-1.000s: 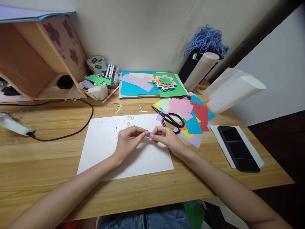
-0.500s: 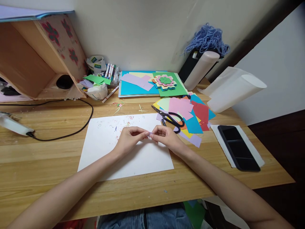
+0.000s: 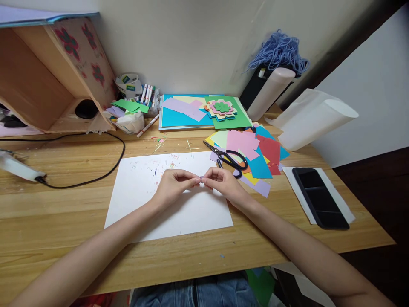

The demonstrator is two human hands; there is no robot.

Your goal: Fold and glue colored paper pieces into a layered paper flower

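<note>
Both hands meet over the white sheet of paper, fingertips almost touching. Between them is a small piece of purple paper, mostly covered by the fingers. My left hand pinches its left side with thumb and index finger. From the right, my right hand pinches the other side. Black-handled scissors lie just beyond my right hand, on top of cut coloured paper pieces. Small coloured specks mark the upper part of the white sheet.
A layered paper flower rests on a green sheet at the back. Left of it are a marker and a tub of scraps. A phone lies at right, near a white paper roll. A black cable loops at left.
The fingers have shifted very slightly around the purple paper, and less of it shows between them. Everything else stays in place.
</note>
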